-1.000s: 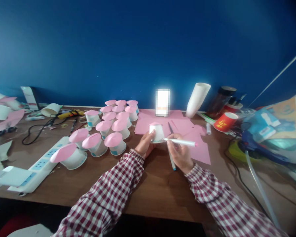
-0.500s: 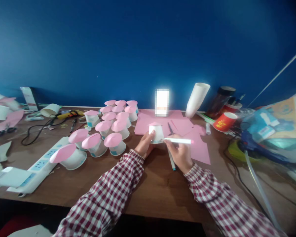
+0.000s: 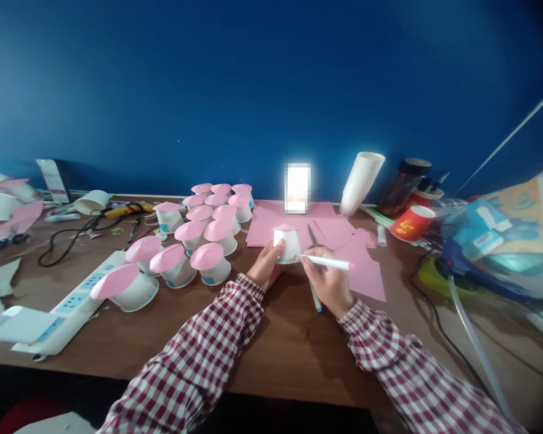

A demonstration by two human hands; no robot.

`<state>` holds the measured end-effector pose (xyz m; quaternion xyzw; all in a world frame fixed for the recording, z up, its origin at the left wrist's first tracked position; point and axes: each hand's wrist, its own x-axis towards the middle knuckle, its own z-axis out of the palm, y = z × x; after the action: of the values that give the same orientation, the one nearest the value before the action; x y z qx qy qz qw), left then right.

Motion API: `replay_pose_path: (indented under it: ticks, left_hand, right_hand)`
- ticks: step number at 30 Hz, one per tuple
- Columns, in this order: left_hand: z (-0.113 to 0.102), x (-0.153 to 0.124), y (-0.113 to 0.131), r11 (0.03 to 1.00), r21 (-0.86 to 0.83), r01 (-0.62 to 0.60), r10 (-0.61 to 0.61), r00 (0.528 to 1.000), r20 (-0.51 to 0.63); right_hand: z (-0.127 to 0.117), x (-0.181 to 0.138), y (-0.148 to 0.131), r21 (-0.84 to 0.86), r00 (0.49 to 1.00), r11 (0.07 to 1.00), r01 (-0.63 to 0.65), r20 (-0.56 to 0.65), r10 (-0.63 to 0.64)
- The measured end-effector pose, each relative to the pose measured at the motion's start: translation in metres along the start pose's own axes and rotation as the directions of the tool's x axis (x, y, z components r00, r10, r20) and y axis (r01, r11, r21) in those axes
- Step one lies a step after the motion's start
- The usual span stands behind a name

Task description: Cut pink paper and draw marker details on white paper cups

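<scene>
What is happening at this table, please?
A person's left hand holds an upside-down white cup with a pink top. The right hand holds a white pen, its tip at or near the cup's lower edge, where blue-green marks show. More pink-topped cups stand on the table to the left, and pink paper lies beyond the hands.

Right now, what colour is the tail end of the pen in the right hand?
The tail end is pink, best seen in the head view.
</scene>
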<state>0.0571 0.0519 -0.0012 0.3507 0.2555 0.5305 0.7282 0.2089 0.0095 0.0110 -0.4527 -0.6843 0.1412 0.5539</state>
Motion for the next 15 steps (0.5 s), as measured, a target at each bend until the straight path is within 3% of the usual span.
replay_pose_path:
  ticks: [5,11,15]
  left_hand:
    - [-0.0010,-0.0002,-0.0010,1.000,0.027,-0.005,0.005,1.000,-0.004]
    - [0.0023,-0.0015,0.0039,0.999,-0.020,0.028,-0.028,0.999,-0.043]
    - [0.0042,-0.0026,0.0059,0.999,-0.015,0.031,-0.032,0.998,-0.047]
  right_hand:
    - [-0.0037,0.0031,-0.0002,-0.021,0.999,0.999,-0.037,-0.005,0.037]
    - [-0.0019,0.0019,0.0009,0.090,0.989,0.990,-0.106,-0.098,0.115]
    - [-0.0005,0.0016,-0.0004,0.112,0.988,0.986,-0.124,-0.076,0.133]
